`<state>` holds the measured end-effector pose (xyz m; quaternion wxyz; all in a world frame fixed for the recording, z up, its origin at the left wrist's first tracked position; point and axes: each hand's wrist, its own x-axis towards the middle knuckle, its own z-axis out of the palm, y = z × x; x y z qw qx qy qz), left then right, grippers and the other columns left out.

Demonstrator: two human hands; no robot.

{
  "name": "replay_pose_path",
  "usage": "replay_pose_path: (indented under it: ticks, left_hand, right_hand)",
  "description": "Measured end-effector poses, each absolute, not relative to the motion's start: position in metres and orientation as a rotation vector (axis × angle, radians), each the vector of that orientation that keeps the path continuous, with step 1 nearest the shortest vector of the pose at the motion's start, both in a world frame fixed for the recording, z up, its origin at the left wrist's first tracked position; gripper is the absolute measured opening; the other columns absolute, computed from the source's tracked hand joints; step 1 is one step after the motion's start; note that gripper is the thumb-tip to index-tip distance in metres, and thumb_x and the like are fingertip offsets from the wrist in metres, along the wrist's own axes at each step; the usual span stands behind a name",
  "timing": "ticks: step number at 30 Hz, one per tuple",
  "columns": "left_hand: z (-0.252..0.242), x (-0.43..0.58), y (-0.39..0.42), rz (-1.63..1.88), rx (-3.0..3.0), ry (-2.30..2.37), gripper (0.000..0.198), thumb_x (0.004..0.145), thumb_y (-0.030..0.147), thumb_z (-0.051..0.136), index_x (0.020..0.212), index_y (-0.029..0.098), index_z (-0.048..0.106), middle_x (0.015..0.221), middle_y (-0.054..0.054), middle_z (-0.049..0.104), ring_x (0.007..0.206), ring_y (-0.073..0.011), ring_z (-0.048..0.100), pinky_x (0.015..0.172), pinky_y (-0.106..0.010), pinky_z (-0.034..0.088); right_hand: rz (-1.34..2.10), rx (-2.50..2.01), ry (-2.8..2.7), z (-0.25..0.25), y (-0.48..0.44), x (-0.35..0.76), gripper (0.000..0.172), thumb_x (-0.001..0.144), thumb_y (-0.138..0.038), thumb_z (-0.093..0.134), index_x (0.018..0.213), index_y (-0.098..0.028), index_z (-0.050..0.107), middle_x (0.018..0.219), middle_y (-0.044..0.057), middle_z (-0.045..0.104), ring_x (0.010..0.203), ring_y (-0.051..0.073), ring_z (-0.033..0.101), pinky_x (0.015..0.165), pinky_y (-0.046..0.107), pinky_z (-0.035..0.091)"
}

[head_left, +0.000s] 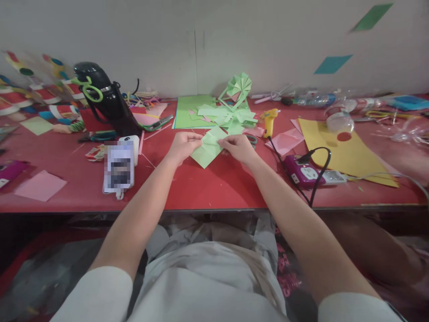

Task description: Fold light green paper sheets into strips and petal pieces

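Observation:
Both hands meet over a light green folded paper (207, 152) lying on the red table (208, 188). My left hand (182, 145) pinches the paper's left upper edge with closed fingers. My right hand (237, 146) grips its right edge, fingers curled on the fold. Just behind the paper lies a pile of folded green paper pieces (231, 117), and a green folded paper fan on a stand (238, 87) rises behind that. A flat green sheet (189, 112) lies to the pile's left.
A phone (119, 167) lies left of my hands beside a white object (132, 145). A black bag (105, 96) stands at back left. A yellow glue gun (269, 120), pink papers (286, 141), a purple power strip (303, 172) with black cable and a yellow sheet (345, 152) sit right.

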<state>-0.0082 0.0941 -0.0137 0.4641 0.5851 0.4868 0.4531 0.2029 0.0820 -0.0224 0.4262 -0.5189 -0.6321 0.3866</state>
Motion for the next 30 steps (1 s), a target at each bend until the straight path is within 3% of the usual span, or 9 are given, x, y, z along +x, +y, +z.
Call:
replay_pose_path:
  ticks: [7, 13, 19, 26, 30]
  left_hand:
    - [-0.012, -0.008, 0.094, 1.118, 1.422, 1.189, 0.020, 0.065, 0.024, 0.077, 0.083, 0.015, 0.078, 0.080, -0.007, 0.076, 0.073, -0.0177, 0.068, 0.071, -0.030, 0.052]
    - [-0.012, -0.009, 0.092, 1.086, 1.416, 1.139, 0.022, 0.065, 0.025, 0.078, 0.085, 0.015, 0.078, 0.081, -0.007, 0.077, 0.074, -0.0182, 0.069, 0.073, -0.031, 0.053]
    - [-0.013, -0.005, 0.093, 1.069, 1.279, 1.100, 0.023, 0.062, 0.021, 0.079, 0.084, 0.013, 0.077, 0.079, -0.008, 0.076, 0.073, -0.0183, 0.069, 0.074, -0.033, 0.054]
    - [-0.012, -0.005, 0.091, 1.083, 1.313, 1.067, 0.025, 0.063, 0.022, 0.080, 0.086, 0.014, 0.078, 0.080, -0.007, 0.076, 0.072, -0.0176, 0.069, 0.072, -0.031, 0.053]
    - [-0.011, -0.003, 0.090, 1.077, 1.326, 1.056, 0.026, 0.064, 0.023, 0.079, 0.088, 0.013, 0.077, 0.080, -0.007, 0.076, 0.072, -0.0178, 0.069, 0.074, -0.032, 0.054]
  right_hand:
    - [0.820, -1.291, -1.625, -0.027, 0.084, 0.200, 0.037, 0.088, -0.046, 0.063, 0.064, -0.019, 0.057, 0.057, 0.002, 0.058, 0.054, 0.013, 0.053, 0.056, 0.028, 0.042]
    - [0.913, -1.184, -1.540, -0.026, 0.081, 0.200, 0.037, 0.081, -0.054, 0.067, 0.074, -0.018, 0.068, 0.067, 0.002, 0.059, 0.062, 0.014, 0.052, 0.057, 0.028, 0.042]
    - [0.838, -1.218, -1.472, -0.029, 0.083, 0.196, 0.038, 0.083, -0.052, 0.067, 0.067, -0.018, 0.062, 0.057, -0.001, 0.050, 0.052, 0.010, 0.041, 0.049, 0.026, 0.034]
    - [1.069, -1.146, -1.443, -0.025, 0.076, 0.194, 0.044, 0.073, -0.060, 0.077, 0.063, -0.019, 0.062, 0.062, 0.002, 0.059, 0.061, 0.015, 0.056, 0.056, 0.028, 0.045]
    - [1.141, -1.098, -1.427, -0.023, 0.074, 0.189, 0.043, 0.068, -0.058, 0.081, 0.062, -0.019, 0.063, 0.064, 0.003, 0.062, 0.063, 0.016, 0.058, 0.057, 0.028, 0.047]
